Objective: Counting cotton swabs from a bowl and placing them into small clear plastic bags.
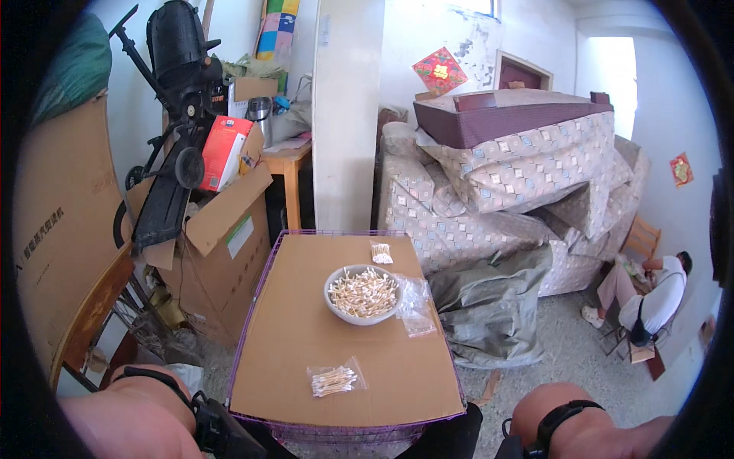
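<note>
While both hands' grip cannot be told, nearest lies a clear flat packet of cotton swabs (334, 379), beyond it a grey round bowl of loose swabs (362, 294).

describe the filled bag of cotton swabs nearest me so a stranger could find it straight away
Start at the cardboard-topped table with the purple wire rim. At its middle stands a grey bowl heaped with cotton swabs; come from there toward the near edge. The bag lies flat there, clear plastic with a neat bundle of swabs inside, unlike the smaller bag at the far edge and the empty bags beside the bowl.
</note>
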A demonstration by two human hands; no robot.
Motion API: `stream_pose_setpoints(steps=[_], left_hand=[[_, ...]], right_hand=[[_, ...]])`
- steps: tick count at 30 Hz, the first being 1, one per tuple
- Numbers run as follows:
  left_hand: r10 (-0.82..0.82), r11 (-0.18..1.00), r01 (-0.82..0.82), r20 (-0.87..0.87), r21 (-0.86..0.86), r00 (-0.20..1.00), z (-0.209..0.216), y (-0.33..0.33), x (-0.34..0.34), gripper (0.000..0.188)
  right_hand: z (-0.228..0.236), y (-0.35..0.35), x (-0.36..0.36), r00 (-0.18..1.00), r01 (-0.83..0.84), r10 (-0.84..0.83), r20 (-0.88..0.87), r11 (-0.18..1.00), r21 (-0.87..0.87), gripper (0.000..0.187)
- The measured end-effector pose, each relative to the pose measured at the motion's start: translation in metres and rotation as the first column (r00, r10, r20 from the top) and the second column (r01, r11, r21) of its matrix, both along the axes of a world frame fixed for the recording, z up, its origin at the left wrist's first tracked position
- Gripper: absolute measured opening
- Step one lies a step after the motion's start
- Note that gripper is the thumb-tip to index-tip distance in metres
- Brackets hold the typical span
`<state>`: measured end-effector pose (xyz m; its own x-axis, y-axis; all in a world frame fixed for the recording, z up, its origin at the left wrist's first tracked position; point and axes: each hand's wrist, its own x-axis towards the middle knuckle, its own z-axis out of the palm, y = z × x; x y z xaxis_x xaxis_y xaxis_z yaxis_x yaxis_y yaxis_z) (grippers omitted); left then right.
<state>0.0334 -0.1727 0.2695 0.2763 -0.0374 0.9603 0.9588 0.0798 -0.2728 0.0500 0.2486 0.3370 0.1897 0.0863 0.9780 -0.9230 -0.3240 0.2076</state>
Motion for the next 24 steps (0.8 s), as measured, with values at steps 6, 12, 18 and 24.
stream_pose_setpoints(steps=[6,12,18,24], left_hand=[[0.041,0.999,-0.042,0.069,0.019,0.997,-0.001,-0.002,0.005,0.05],[0.071,0.997,-0.076,0.139,0.031,0.988,-0.015,-0.015,0.013,0.05],[0.085,0.993,-0.098,0.187,0.06,0.979,0.022,0.031,-0.011,0.05],[0.133,0.99,-0.141,0.287,0.009,0.949,0.042,0.126,-0.035,0.047]], right_hand=[[-0.016,-0.005,-0.001,0.996,-0.028,0.029,0.089,1.0,-0.012,0.068],[-0.031,-0.006,-0.005,0.983,-0.044,0.048,0.177,0.999,-0.029,0.071],[-0.032,-0.013,0.0,0.969,-0.045,0.051,0.242,0.999,-0.027,0.073],[-0.039,-0.015,0.007,0.96,-0.059,0.067,0.273,0.998,-0.037,0.076]])
